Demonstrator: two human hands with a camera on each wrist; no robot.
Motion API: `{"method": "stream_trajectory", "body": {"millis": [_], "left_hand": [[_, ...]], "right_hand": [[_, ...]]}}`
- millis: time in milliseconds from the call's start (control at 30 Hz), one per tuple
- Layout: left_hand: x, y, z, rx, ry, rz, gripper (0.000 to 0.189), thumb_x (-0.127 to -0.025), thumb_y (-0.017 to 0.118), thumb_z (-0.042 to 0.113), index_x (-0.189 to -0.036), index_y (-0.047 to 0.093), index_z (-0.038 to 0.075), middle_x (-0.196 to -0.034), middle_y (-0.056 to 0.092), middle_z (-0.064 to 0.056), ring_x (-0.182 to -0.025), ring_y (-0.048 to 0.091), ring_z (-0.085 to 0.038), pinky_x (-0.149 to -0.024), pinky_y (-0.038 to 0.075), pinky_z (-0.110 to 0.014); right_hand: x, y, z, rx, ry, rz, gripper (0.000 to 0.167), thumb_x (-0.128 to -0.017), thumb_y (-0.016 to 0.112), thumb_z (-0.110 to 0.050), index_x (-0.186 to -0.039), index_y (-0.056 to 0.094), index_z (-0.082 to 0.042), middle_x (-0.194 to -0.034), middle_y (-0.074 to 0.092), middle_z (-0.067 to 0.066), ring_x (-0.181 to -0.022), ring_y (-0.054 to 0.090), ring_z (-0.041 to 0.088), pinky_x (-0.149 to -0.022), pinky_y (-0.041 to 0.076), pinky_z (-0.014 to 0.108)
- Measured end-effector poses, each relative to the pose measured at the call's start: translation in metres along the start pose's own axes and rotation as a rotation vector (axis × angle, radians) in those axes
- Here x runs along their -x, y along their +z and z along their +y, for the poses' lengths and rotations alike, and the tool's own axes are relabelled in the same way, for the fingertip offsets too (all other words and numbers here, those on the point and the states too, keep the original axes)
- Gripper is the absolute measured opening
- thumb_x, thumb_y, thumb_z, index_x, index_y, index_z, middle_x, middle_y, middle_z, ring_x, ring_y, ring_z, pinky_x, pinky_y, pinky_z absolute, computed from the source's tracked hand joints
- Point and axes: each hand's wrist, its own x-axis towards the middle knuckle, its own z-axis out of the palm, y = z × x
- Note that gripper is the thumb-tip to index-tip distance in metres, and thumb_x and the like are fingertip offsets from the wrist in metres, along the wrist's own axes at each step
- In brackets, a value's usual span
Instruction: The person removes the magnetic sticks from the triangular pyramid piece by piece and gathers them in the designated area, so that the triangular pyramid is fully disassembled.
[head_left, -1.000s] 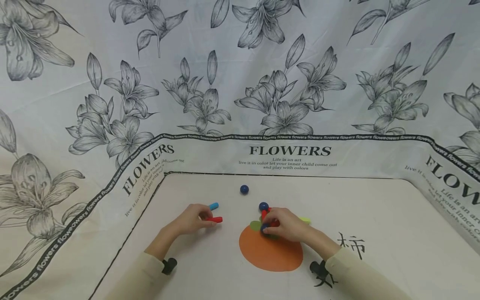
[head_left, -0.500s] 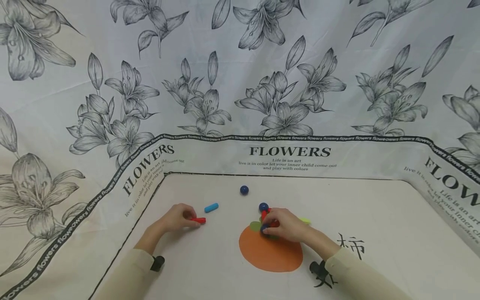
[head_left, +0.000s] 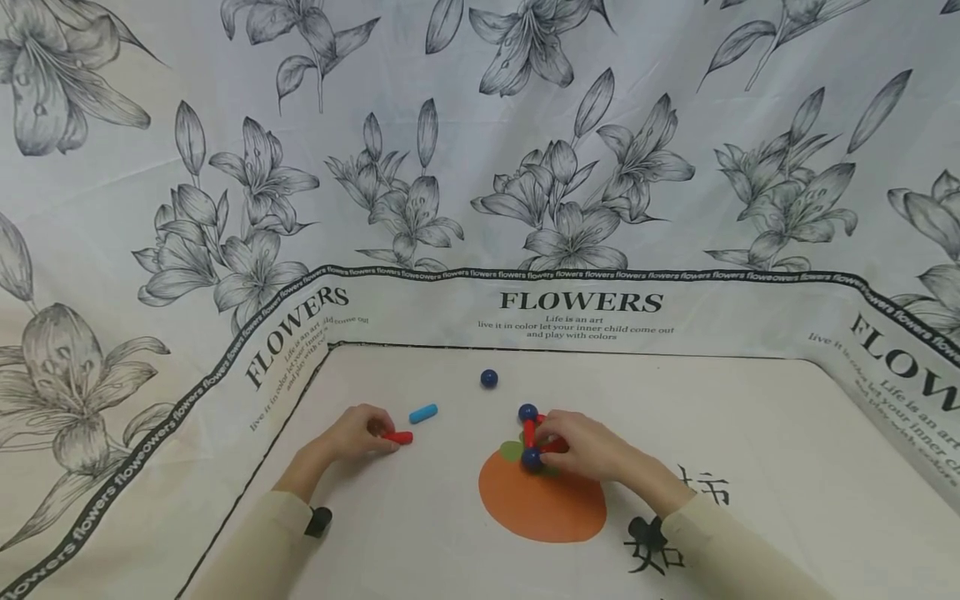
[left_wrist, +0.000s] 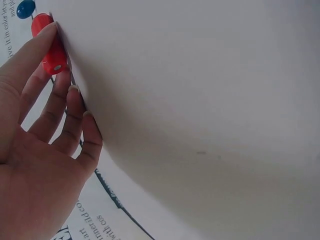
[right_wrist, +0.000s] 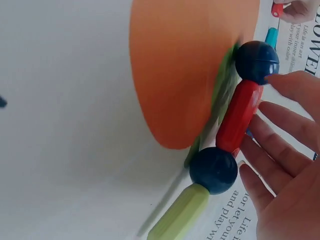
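Note:
My left hand pinches a short red rod between thumb and fingers, low over the white tabletop; the left wrist view shows the rod under the thumb. My right hand is beside a joined piece of dark blue balls and rods. Its thumb touches the near ball, while the other fingers lie loosely extended by a red rod. That rod links to a second ball, from which a yellow-green rod extends. Part of the piece is hidden behind my right hand in the head view.
A light blue rod lies just beyond my left hand. Farther back is a loose dark blue ball. An orange fruit print and black characters mark the tablecloth, and a flower-patterned cloth rises behind.
My left hand has moved left with the red rod, uncovering the light blue rod. My right hand has shifted slightly right, showing more of the near blue ball.

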Motion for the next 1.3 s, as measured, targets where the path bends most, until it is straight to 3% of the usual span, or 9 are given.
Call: {"method": "stream_trajectory", "body": {"millis": [100,267,400,500,600,767,967,1133,1300], "left_hand": [[0.0,0.001,0.0,0.003,-0.011,0.001,0.018,-0.085,0.084,0.017,-0.096,0.072,0.011,-0.088,0.061,0.0,-0.086,0.052,-0.018,-0.076,0.046,-0.033],[0.001,0.003,-0.003,0.001,-0.022,0.014,0.019,-0.085,0.084,0.018,-0.099,0.073,0.012,-0.093,0.065,0.001,-0.089,0.056,-0.019,-0.08,0.049,-0.035],[0.004,0.002,-0.003,0.001,-0.028,0.077,0.023,-0.084,0.085,0.02,-0.102,0.072,0.012,-0.099,0.066,0.001,-0.094,0.057,-0.02,-0.082,0.049,-0.037],[0.007,0.004,0.005,0.014,0.012,0.152,0.027,-0.085,0.085,0.021,-0.106,0.072,0.01,-0.104,0.066,0.001,-0.097,0.056,-0.021,-0.082,0.048,-0.038],[0.007,0.009,0.021,0.02,0.098,0.182,0.028,-0.088,0.083,0.022,-0.11,0.071,0.009,-0.108,0.067,-0.002,-0.1,0.057,-0.023,-0.083,0.048,-0.039],[0.002,0.03,0.065,0.016,0.205,0.084,0.027,-0.092,0.078,0.021,-0.113,0.07,0.007,-0.111,0.068,-0.008,-0.101,0.059,-0.025,-0.083,0.05,-0.037],[-0.019,0.072,0.116,0.005,0.198,-0.085,0.035,-0.094,0.076,0.032,-0.122,0.069,0.013,-0.11,0.067,0.001,-0.101,0.058,-0.014,-0.08,0.051,-0.025],[-0.036,0.092,0.137,0.009,0.146,-0.134,0.041,-0.091,0.078,0.037,-0.124,0.069,0.015,-0.103,0.065,0.006,-0.095,0.058,-0.01,-0.077,0.052,-0.022],[-0.048,0.104,0.148,0.051,0.133,-0.166,0.039,-0.091,0.079,0.039,-0.118,0.072,0.013,-0.1,0.067,0.008,-0.092,0.06,-0.009,-0.081,0.053,-0.023]], "right_hand": [[0.0,-0.002,0.002,0.009,0.019,-0.011,0.019,-0.091,0.076,-0.012,-0.109,0.075,-0.01,-0.099,0.065,0.004,-0.093,0.061,0.025,-0.082,0.055,0.037],[-0.001,0.001,0.005,0.033,0.003,-0.019,0.015,-0.091,0.076,-0.012,-0.106,0.076,-0.01,-0.093,0.063,0.001,-0.088,0.058,0.021,-0.077,0.052,0.03],[-0.001,0.003,0.005,0.057,-0.012,-0.007,0.014,-0.091,0.078,-0.013,-0.105,0.078,-0.011,-0.089,0.062,-0.003,-0.084,0.056,0.017,-0.074,0.05,0.027],[0.001,0.005,0.004,0.084,-0.016,0.01,0.015,-0.089,0.079,-0.014,-0.104,0.079,-0.013,-0.092,0.066,-0.005,-0.085,0.057,0.015,-0.077,0.052,0.028],[0.002,0.005,0.003,0.114,-0.025,0.033,0.016,-0.088,0.081,-0.014,-0.104,0.08,-0.015,-0.095,0.069,-0.007,-0.085,0.058,0.013,-0.079,0.052,0.029],[0.004,0.009,-0.002,0.144,-0.055,0.072,0.012,-0.088,0.081,-0.015,-0.1,0.08,-0.015,-0.088,0.065,-0.009,-0.078,0.055,0.009,-0.073,0.05,0.027],[0.004,0.014,-0.006,0.167,-0.07,0.104,0.009,-0.088,0.081,-0.019,-0.096,0.079,-0.015,-0.086,0.063,-0.011,-0.077,0.052,0.005,-0.081,0.048,0.036],[0.005,0.013,-0.003,0.164,-0.048,0.098,0.008,-0.088,0.082,-0.02,-0.094,0.079,-0.017,-0.084,0.062,-0.013,-0.078,0.051,0.007,-0.081,0.046,0.037],[0.006,0.013,0.001,0.145,-0.037,0.07,0.01,-0.087,0.083,-0.02,-0.095,0.079,-0.015,-0.085,0.062,-0.01,-0.08,0.051,0.009,-0.076,0.047,0.032]]}}
